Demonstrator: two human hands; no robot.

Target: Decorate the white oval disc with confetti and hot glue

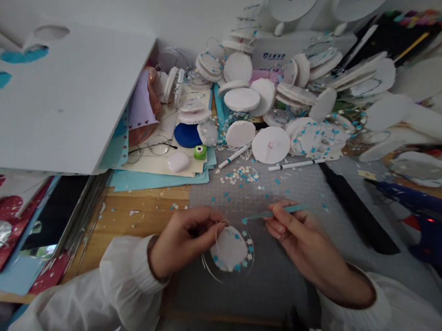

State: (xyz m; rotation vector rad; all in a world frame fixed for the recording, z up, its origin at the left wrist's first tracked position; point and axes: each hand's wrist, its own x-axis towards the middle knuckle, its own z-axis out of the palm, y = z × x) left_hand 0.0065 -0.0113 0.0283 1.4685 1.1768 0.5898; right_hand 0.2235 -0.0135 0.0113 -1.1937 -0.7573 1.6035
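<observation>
My left hand (pixel 185 237) is closed in a pinch on the rim of a clear round case (pixel 231 255) that holds a white disc with small blue and white confetti shapes along its right side. The case rests on a grey cutting mat (pixel 297 199). My right hand (pixel 299 234) is closed around a thin teal stick (pixel 274 213), whose tip points left, just above the case's upper right edge. Both sleeves are white.
Loose confetti (pixel 238 175) lies on the mat behind the hands. A heap of white discs (pixel 273 89) fills the back. Two white pens (pixel 295 164), a black bar (pixel 355 207), a blue glue gun (pixel 422 210), glasses (pixel 151 147), a green punch (pixel 200 151) and a white board (pixel 61 98) surround them.
</observation>
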